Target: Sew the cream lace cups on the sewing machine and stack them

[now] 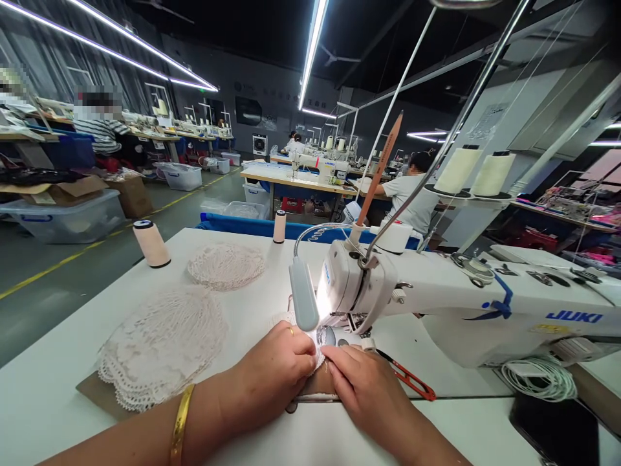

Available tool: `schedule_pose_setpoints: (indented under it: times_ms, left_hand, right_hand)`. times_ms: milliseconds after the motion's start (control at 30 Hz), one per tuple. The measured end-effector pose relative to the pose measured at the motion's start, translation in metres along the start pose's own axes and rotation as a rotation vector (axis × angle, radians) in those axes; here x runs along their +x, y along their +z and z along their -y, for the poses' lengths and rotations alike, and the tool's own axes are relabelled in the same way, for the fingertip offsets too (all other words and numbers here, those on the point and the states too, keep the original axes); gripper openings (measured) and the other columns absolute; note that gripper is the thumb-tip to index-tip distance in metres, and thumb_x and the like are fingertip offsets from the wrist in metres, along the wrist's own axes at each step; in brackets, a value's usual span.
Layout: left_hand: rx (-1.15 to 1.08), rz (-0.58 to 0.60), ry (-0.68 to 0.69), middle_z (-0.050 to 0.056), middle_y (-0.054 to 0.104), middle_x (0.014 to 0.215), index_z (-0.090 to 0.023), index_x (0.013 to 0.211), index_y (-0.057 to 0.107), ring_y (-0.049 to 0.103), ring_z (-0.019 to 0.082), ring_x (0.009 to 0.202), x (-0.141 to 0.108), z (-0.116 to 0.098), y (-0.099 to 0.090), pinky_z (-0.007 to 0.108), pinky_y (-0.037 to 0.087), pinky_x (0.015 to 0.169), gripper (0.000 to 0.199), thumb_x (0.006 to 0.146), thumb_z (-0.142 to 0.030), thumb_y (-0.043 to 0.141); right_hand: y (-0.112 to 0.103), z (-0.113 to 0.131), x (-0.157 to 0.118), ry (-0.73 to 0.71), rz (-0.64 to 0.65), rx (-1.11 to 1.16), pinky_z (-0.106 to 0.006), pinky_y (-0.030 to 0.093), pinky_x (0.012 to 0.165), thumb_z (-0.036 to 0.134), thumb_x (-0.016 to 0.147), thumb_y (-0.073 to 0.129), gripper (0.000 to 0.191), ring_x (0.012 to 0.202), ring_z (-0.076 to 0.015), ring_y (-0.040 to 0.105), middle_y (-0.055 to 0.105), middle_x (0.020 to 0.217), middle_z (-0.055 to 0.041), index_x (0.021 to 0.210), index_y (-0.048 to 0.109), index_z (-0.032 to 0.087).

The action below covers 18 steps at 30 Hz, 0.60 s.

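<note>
From where I stand, lace (317,360) lies at the needle end of the sewing machine (407,285). Left hand (272,366): curled closed, pinching it. Right hand (371,382): half-open, fingertips at its edge; grip unconfirmed. Judged light, soft, snag-prone; best held flat by the border.

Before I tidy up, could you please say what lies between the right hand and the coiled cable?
In the head view, an orange-handled tool lies between the right hand and the coiled cable.
</note>
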<state>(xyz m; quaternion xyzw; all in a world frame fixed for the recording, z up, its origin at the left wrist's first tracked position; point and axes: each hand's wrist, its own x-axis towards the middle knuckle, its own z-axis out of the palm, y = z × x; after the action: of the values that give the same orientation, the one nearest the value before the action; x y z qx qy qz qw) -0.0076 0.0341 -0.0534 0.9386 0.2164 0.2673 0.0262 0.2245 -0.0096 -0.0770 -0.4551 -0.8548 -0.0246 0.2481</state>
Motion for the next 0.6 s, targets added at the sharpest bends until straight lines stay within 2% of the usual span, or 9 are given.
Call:
schedule_pose_setpoints:
  times_ms: [233, 600]
  left_hand:
    - [-0.043, 0.02, 0.029, 0.004, 0.075, 0.089, -0.019, 0.079, 0.064, 0.065, 0.02, 0.077, -0.003, -0.0052, 0.002, 0.037, 0.043, 0.072, 0.022, 0.093, -0.003, 0.057]
    - [0.005, 0.052, 0.018, 0.005, 0.073, 0.087, -0.018, 0.081, 0.064, 0.063, 0.021, 0.077, -0.0014, 0.0, 0.0043, 0.036, 0.043, 0.069, 0.017, 0.089, -0.003, 0.062]
  right_hand:
    - [-0.0016, -0.0019, -0.0049, -0.036, 0.028, 0.016, -0.031, 0.036, 0.068, 0.001, 0.091, 0.049, 0.031, 0.071, -0.0197, 0.062, 0.069, 0.08, 0.0014, 0.099, 0.066, 0.026]
    - [0.0004, -0.0018, 0.0015, -0.008, 0.013, -0.03, -0.033, 0.034, 0.062, 0.005, 0.097, 0.044, 0.031, 0.067, -0.0206, 0.064, 0.07, 0.077, -0.001, 0.101, 0.069, 0.024]
